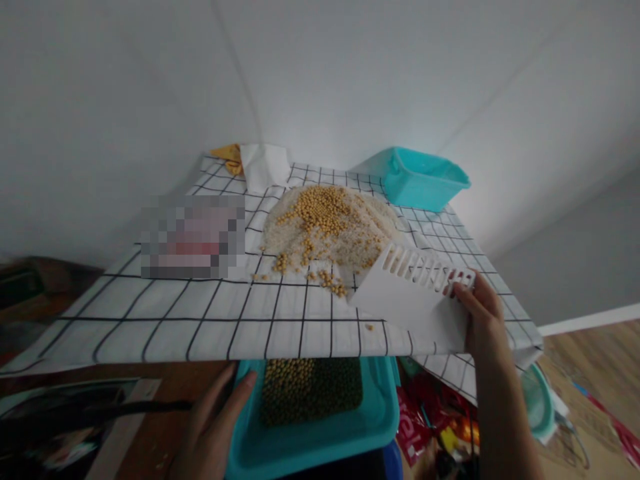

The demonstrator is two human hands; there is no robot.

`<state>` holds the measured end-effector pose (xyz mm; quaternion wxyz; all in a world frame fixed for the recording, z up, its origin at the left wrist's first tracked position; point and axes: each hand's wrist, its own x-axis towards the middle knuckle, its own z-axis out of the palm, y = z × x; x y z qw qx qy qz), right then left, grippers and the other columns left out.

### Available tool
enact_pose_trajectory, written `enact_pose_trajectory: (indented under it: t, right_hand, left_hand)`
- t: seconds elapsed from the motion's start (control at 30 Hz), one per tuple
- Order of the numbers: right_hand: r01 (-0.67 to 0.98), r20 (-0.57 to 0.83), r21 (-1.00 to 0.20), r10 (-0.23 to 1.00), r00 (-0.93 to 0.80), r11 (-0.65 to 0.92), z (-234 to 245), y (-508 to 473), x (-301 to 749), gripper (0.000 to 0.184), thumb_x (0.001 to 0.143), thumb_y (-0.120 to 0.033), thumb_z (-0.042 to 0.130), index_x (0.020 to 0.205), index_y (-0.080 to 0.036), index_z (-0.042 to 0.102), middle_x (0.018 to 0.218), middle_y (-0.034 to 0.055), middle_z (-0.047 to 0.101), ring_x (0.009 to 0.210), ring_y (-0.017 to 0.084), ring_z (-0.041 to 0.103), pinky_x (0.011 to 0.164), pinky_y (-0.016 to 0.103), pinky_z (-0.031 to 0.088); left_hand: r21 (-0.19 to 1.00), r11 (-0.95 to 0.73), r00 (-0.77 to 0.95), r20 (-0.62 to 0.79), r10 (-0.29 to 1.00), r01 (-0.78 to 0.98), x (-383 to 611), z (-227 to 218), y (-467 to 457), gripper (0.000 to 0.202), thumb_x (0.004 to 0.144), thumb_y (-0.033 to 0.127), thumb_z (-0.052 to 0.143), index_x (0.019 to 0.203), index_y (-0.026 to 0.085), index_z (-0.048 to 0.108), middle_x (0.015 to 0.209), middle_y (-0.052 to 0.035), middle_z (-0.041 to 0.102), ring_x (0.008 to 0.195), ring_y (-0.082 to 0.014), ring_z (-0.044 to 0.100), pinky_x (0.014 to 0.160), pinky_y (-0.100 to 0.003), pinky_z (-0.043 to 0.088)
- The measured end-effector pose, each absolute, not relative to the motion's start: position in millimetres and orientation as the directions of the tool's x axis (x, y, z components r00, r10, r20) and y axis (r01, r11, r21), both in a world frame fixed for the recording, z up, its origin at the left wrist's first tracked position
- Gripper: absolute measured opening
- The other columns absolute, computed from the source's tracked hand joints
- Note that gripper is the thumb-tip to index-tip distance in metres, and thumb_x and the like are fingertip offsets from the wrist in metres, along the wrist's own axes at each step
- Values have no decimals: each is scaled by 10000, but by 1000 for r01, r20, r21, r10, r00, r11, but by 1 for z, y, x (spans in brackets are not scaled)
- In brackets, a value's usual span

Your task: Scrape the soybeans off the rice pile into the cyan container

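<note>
My right grip [484, 312] clasps a white slotted plastic piece [410, 303], four o'clock
My left grip [213, 417] holds the turquoise plastic tray [320, 448] at six; round yellow beans [325, 205] on pale grains [278, 230] lie twelve o'clock from it

White slotted flat panel [413, 300] blocks heap of pale grains and yellow beans [325, 213] from front right. Front-left strip of black-checked white cloth [255, 312] gives open passage to heap. Turquoise rectangular plastic bin [420, 190] obstructs back right; white sheet [264, 167], back left.

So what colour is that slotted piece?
The slotted piece is white; the head view shows it best.
</note>
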<state>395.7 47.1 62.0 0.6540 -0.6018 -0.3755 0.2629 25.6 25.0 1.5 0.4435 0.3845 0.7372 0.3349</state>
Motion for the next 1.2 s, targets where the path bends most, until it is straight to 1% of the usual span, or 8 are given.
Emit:
enact_pose_trajectory:
  t: [0.17, 0.33, 0.43, 0.53, 0.67, 0.93, 1.13, 1.2]
  right_hand:
    - [171, 247, -969, 757, 605, 180, 59, 49, 397, 230, 766, -420, 721, 854, -231, 624, 760, -4, 605, 659, 150, 516, 592, 258, 367]
    - [155, 225, -974, 792, 568, 166, 60, 49, 395, 216, 770, -410, 724, 851, -233, 630, 748, -13, 603, 648, 146, 510, 597, 260, 353]
    - [167, 251, -968, 773, 582, 189, 61, 49, 393, 213, 761, -395, 733, 815, -220, 624, 767, -7, 610, 678, 144, 518, 610, 252, 358]
    - [144, 265, -964, 742, 616, 224, 63, 48, 393, 184, 758, -368, 714, 819, -216, 631, 743, -11, 590, 661, 136, 500, 606, 250, 353]
    - [249, 358, -934, 681, 639, 258, 68, 45, 393, 121, 734, -303, 661, 696, -205, 601, 694, -7, 555, 648, 134, 476, 602, 255, 345]
    - [245, 263, -958, 809, 525, 152, 69, 38, 392, 156, 708, -361, 704, 748, -226, 635, 657, -21, 541, 607, 141, 458, 576, 267, 345]
    - [94, 197, -980, 762, 617, 177, 63, 45, 394, 232, 748, -393, 716, 917, -246, 658, 807, -3, 647, 671, 156, 539, 615, 264, 399]
    - [84, 193, -980, 778, 598, 179, 61, 48, 395, 256, 751, -409, 731, 937, -249, 657, 824, 6, 656, 677, 163, 552, 613, 271, 415]
  left_hand:
    - [862, 425, -279, -351, 894, 275, 25, -1, 24, 278, 713, 459, 566, 909, 292, 670, 1331, -64, 656, 1404, -329, 456, 1222, -482, 254]
    - [823, 496, -287, -422, 860, 277, 22, -6, 24, 418, 810, 509, 494, 1113, 244, 608, 1456, -129, 558, 1493, -309, 306, 1228, -509, 215]
    - [848, 394, -215, -336, 917, 354, 12, -19, 20, 367, 834, 416, 491, 1128, 268, 655, 1525, -65, 503, 1509, -270, 272, 1242, -461, 169]
    - [851, 375, -160, -339, 927, 368, 3, -27, 18, 304, 805, 319, 517, 1022, 297, 730, 1491, -23, 551, 1472, -276, 354, 1237, -449, 175]
    - [847, 391, -172, -351, 920, 360, 3, -26, 19, 337, 841, 364, 499, 1081, 323, 732, 1455, 1, 589, 1454, -277, 390, 1209, -475, 258]
    - [875, 131, -203, -39, 978, 466, 15, -39, 10, 338, 822, 306, 460, 983, 306, 757, 1344, -35, 673, 1296, -270, 579, 1167, -421, 358]
    - [858, 286, -164, -237, 958, 426, 4, -39, 18, 318, 774, 371, 553, 1004, 288, 757, 1396, -64, 637, 1343, -318, 534, 1161, -465, 352]
    - [859, 265, -163, -214, 963, 438, 0, -36, 18, 337, 770, 373, 559, 1037, 296, 749, 1411, -44, 627, 1390, -326, 479, 1165, -480, 344]
